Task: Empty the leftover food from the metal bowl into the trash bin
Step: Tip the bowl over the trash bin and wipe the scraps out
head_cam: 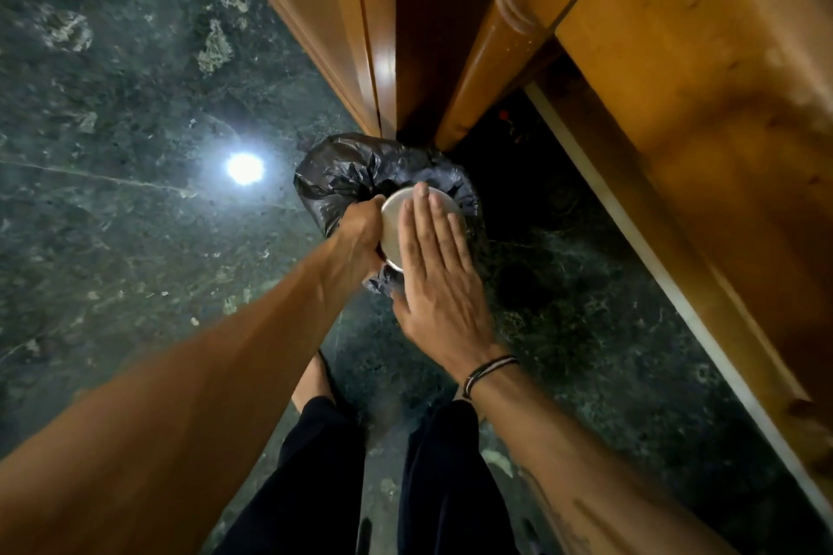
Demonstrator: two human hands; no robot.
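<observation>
The metal bowl (395, 219) is turned upside down over the trash bin (342, 176), which is lined with a crumpled black plastic bag. My left hand (360, 234) grips the bowl's left rim. My right hand (439, 266) lies flat, fingers together, on the bowl's upturned base. The bowl's inside and any food are hidden. The bin's opening shows as a dark hole just left of the bowl.
The bin stands on a dark green marble floor (135, 126) against a wooden door frame (360, 36). A wooden cabinet (698, 104) runs along the right, with a dark gap beneath it. My legs in black trousers (437, 487) stand just before the bin.
</observation>
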